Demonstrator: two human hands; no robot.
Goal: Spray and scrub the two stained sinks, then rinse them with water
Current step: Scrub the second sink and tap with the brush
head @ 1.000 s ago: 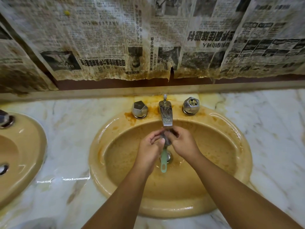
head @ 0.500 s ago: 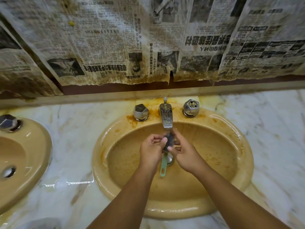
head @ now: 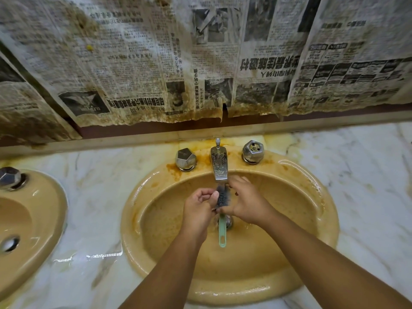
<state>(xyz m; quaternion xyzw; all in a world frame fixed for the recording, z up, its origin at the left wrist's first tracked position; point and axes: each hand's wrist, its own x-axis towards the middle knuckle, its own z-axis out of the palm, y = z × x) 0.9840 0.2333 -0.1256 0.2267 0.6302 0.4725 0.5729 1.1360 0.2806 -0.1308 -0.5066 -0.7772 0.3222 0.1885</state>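
Observation:
A tan, rust-stained sink fills the middle of the view, with a chrome faucet at its back. Under the spout, both my hands hold a small scrub brush with dark bristles and a green handle that hangs down over the drain. My left hand is curled at the bristles' left side, thumb against them. My right hand grips the brush from the right. A second tan sink sits at the left edge.
Two chrome knobs flank the faucet. A knob and drain hole belong to the left sink. White marble countertop surrounds both basins. Stained newspaper covers the wall behind.
The view has shifted slightly, so the sinks sit further right and lower. Both hands stay at the brush under the spout, the right hand's fingers shifting over the bristles.

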